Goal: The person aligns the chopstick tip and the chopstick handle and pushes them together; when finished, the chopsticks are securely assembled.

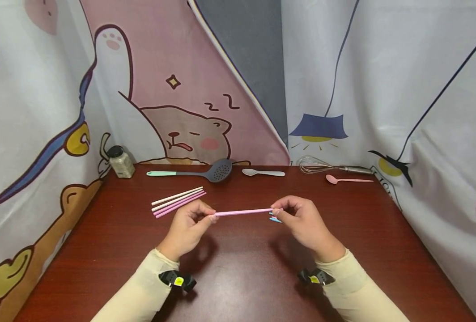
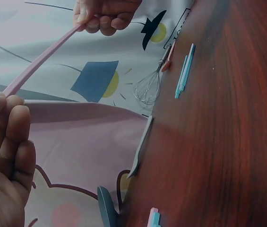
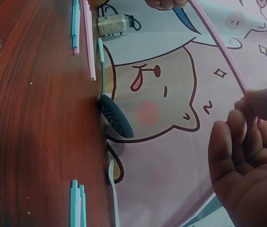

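A slim pink chopstick point(image 1: 244, 212) is held level above the table, one end in each hand. My left hand point(image 1: 186, 228) pinches its left end between thumb and forefinger. At the other end, the thumb and fingers of my right hand point(image 1: 305, 223) pinch it. Past the left hand lie pink and white chopsticks point(image 1: 177, 203) in a slanted row. Blue chopsticks point(image 2: 184, 75) rest on the table below the right hand, mostly hidden by it in the head view. The right wrist view also has blue and pink chopsticks point(image 3: 75, 28) beside that row.
Along the table's back edge lie a grey skimmer point(image 1: 219, 171) with a mint handle, a white spoon point(image 1: 264, 172), a whisk point(image 1: 322, 166) and a pink spoon point(image 1: 342, 179). A black-capped jar point(image 1: 121, 164) stands at the back left. Printed curtains point(image 1: 326, 67) enclose the table.
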`<move>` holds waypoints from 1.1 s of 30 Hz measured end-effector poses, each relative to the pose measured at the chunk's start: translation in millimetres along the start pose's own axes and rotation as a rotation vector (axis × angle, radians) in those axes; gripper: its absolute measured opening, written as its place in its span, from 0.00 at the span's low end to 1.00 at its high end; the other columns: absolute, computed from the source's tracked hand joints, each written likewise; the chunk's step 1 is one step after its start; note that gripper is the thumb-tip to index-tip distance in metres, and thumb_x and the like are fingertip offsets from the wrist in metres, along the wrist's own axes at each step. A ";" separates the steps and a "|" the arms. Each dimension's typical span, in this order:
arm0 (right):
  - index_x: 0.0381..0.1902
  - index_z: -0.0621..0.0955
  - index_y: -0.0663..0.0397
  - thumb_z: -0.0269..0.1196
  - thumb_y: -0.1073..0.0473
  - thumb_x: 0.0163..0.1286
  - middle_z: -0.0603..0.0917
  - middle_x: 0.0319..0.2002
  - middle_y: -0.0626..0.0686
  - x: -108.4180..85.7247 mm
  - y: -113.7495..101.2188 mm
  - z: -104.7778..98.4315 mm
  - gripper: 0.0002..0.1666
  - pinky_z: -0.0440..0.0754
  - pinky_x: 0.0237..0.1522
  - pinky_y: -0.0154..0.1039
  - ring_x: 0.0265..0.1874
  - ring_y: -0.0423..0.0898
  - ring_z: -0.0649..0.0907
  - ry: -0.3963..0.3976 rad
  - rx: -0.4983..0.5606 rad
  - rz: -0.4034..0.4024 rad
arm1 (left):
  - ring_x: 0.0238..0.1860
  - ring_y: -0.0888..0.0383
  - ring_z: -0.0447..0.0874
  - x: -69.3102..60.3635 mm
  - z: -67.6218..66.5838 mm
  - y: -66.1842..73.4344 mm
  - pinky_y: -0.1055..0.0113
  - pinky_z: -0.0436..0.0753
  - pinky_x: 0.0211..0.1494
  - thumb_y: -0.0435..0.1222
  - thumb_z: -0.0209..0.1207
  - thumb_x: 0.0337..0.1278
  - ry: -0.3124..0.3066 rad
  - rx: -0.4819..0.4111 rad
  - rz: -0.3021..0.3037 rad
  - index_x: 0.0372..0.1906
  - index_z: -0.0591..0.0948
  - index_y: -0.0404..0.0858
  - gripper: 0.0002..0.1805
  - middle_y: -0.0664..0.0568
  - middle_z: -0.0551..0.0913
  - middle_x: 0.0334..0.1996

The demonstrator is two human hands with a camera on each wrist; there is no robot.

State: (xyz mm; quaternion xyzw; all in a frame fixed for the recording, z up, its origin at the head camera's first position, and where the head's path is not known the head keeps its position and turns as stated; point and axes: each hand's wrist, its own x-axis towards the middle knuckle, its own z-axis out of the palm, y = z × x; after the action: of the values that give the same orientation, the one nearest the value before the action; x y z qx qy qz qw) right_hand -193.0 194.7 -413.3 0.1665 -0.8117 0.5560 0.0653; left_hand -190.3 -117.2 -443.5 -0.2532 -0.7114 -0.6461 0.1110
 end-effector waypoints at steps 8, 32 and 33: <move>0.39 0.88 0.59 0.70 0.67 0.69 0.88 0.31 0.55 4.1 5.9 -7.0 0.02 0.79 0.29 0.32 0.27 0.38 0.81 0.020 -0.059 0.025 | 0.34 0.63 0.86 7.7 -31.2 -16.8 0.73 0.83 0.37 0.23 0.63 0.66 0.078 0.067 -0.076 0.39 0.81 0.26 0.02 0.39 0.87 0.33; 0.41 0.87 0.59 0.70 0.64 0.70 0.86 0.30 0.49 10.7 20.3 -19.1 0.04 0.78 0.30 0.32 0.28 0.38 0.79 0.033 -0.016 0.035 | 0.32 0.68 0.85 2.3 -146.8 -88.4 0.76 0.82 0.40 0.27 0.54 0.77 0.608 0.209 -0.521 0.54 0.80 0.26 0.10 0.64 0.87 0.30; 0.41 0.87 0.60 0.70 0.64 0.70 0.86 0.30 0.49 10.6 20.6 -19.2 0.04 0.77 0.30 0.32 0.28 0.38 0.79 0.032 -0.014 0.035 | 0.31 0.68 0.85 2.3 -147.6 -89.5 0.76 0.82 0.40 0.27 0.54 0.77 0.609 0.218 -0.521 0.54 0.81 0.26 0.11 0.63 0.87 0.30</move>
State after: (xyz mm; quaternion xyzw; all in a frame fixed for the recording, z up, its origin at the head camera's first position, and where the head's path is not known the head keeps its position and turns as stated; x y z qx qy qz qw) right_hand -211.5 217.0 -421.2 0.1428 -0.8171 0.5541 0.0696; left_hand -262.3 -263.9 -498.9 0.1514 -0.7506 -0.6189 0.1752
